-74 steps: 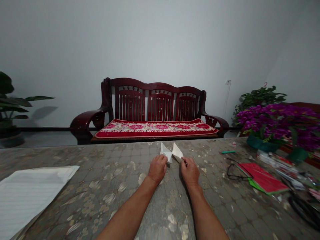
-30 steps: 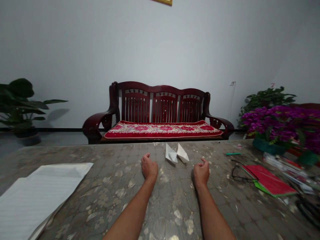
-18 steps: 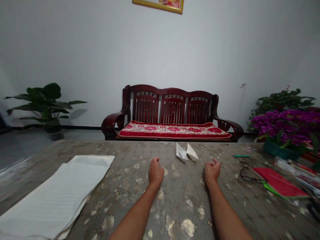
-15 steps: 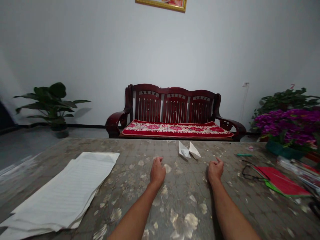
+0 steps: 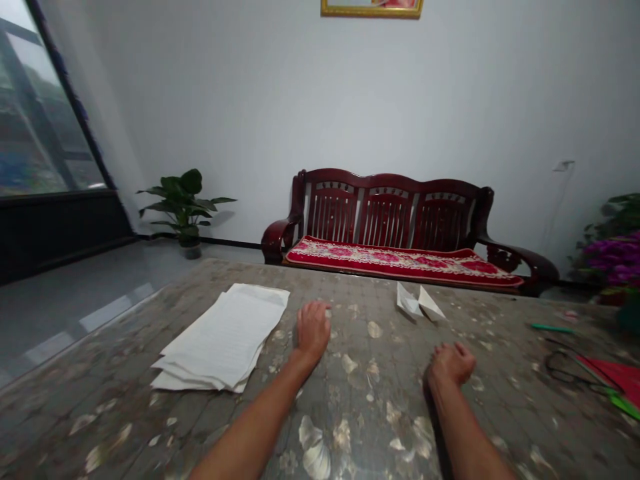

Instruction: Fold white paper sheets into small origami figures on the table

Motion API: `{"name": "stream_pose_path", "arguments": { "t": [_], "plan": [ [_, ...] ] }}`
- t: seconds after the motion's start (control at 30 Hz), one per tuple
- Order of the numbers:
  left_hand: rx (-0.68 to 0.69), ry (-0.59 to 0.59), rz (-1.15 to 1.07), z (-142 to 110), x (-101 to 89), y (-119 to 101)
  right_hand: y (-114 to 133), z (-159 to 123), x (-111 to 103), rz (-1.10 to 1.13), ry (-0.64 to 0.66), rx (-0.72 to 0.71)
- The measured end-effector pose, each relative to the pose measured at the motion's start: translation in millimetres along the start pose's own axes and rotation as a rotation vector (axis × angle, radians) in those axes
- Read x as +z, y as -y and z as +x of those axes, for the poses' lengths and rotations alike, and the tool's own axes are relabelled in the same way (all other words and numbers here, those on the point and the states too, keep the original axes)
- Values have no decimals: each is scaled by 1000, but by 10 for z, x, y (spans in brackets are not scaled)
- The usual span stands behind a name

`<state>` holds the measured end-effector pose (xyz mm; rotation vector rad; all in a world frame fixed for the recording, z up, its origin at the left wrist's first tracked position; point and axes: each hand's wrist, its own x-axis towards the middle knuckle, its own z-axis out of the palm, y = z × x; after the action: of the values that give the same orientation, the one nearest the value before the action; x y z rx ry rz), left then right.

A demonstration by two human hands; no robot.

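My left hand (image 5: 313,329) is over the patterned tabletop, just right of the stack of white paper sheets (image 5: 220,340). It holds nothing; its fingers point forward, slightly bent, with the thumb out to the right. My right hand (image 5: 452,364) rests on its side on the table, fingers curled in loosely, and nothing shows in it. Beyond the right hand stands a small folded white paper piece (image 5: 417,303) with two pointed flaps, touched by neither hand.
Toward the right lie a green pen (image 5: 552,328), black-framed glasses (image 5: 565,367) and a red booklet (image 5: 613,377). Purple flowers (image 5: 616,260) stand at the right edge. Past the table's far edge is a wooden bench (image 5: 385,207), with a potted plant (image 5: 185,203) to its left.
The view has turned left, so the scene has shifted right. My left hand has moved left, close to the paper stack. My right hand has drawn back slightly, its fingers curled.
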<state>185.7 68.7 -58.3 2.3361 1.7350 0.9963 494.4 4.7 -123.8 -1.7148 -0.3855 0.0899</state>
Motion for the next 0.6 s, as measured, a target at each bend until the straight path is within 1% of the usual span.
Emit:
{"name": "stream_pose_path", "arguments": {
  "t": [0.07, 0.1, 0.13, 0.2, 0.3, 0.37, 0.43, 0.53, 0.6],
  "plan": [
    [-73, -65, 129, 99, -237, 212, 48, -314, 131, 27, 54, 22],
    [-122, -79, 197, 137, -334, 324, 79, -456, 184, 39, 94, 19],
    [-170, -78, 260, 162, -412, 433, 112, -579, 224, 55, 177, -8],
    [-270, -33, 354, 162, -509, 632, 177, -750, 269, 21, 290, -71],
    [-358, 107, 432, 59, -546, 841, 246, -827, 268, -78, 328, -90],
    [-386, 168, 444, -34, -544, 922, 267, -813, 251, -101, 340, -87],
    [-400, 189, 432, -109, -548, 970, 278, -798, 237, -101, 352, -97],
    [-396, 180, 415, -171, -574, 979, 303, -805, 228, -132, 357, -109],
    [-365, 145, 434, -208, -582, 918, 330, -821, 223, -175, 370, -115]
  ]
}}
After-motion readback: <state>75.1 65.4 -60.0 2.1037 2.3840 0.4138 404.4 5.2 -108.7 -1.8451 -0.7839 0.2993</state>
